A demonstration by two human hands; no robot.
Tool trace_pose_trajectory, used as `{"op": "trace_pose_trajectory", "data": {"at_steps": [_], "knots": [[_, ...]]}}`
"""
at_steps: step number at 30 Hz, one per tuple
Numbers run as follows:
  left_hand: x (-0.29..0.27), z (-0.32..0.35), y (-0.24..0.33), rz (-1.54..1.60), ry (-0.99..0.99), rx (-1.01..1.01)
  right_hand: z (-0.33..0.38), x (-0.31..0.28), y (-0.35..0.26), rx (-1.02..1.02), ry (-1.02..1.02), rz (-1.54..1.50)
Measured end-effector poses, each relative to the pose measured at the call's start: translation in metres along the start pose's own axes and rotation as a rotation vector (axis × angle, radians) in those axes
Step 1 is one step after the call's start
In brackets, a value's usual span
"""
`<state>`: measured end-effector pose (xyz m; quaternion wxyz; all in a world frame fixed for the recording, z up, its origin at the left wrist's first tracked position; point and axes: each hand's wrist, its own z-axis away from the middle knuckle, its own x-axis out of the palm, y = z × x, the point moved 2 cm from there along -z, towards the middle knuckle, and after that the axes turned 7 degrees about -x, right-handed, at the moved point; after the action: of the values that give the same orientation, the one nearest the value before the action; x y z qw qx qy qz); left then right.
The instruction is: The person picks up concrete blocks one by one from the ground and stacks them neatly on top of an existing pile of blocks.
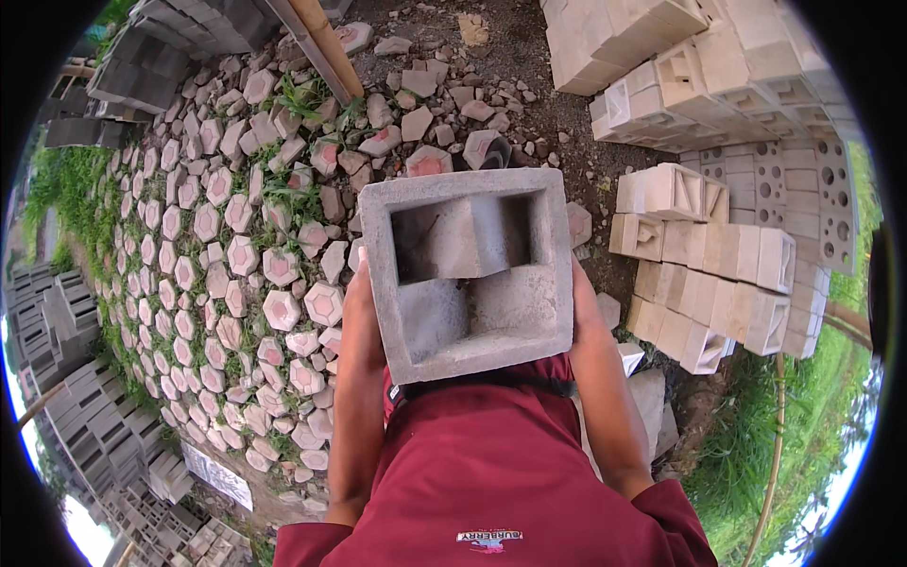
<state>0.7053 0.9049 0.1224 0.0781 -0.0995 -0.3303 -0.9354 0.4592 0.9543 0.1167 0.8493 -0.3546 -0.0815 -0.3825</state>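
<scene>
A square grey concrete ventilation block (515, 307) is held up in front of my body, its hollow patterned face turned toward me. Inside its thick rim are angled and curved concrete fins with dark openings in the upper half. My left hand (360, 300) grips the block's left side, while my right hand (585, 295) presses against its right side. Most of the fingers on both hands are hidden behind the block.
Pale blocks (699, 241) stand stacked on the right, with more piles (652, 38) farther off. Hexagonal pavers (283, 310) and rubble cover the ground at left. A wooden post (324, 42) rises ahead; grey block stacks (104, 416) line the far left.
</scene>
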Motion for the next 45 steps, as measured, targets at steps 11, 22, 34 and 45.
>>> {"op": "trace_pose_trajectory", "data": {"at_steps": [11, 22, 34, 45], "knots": [[0.174, -0.251, 0.145, 0.3, 0.037, -0.084, -0.263, 0.035, -0.229, -0.037, 0.025, 0.12], [0.265, -0.357, 0.267, 0.17, 0.013, 0.048, -0.339, 0.109, -0.389, -0.087, -0.065, 0.095], [0.294, -0.484, 0.422, 0.444, 0.114, 0.021, -0.517, 0.228, -0.486, -0.168, -0.279, 0.309], [0.265, -0.6, 0.622, 0.661, 0.01, 0.275, -0.706, 0.463, -0.614, -0.033, -0.631, 0.515]]}}
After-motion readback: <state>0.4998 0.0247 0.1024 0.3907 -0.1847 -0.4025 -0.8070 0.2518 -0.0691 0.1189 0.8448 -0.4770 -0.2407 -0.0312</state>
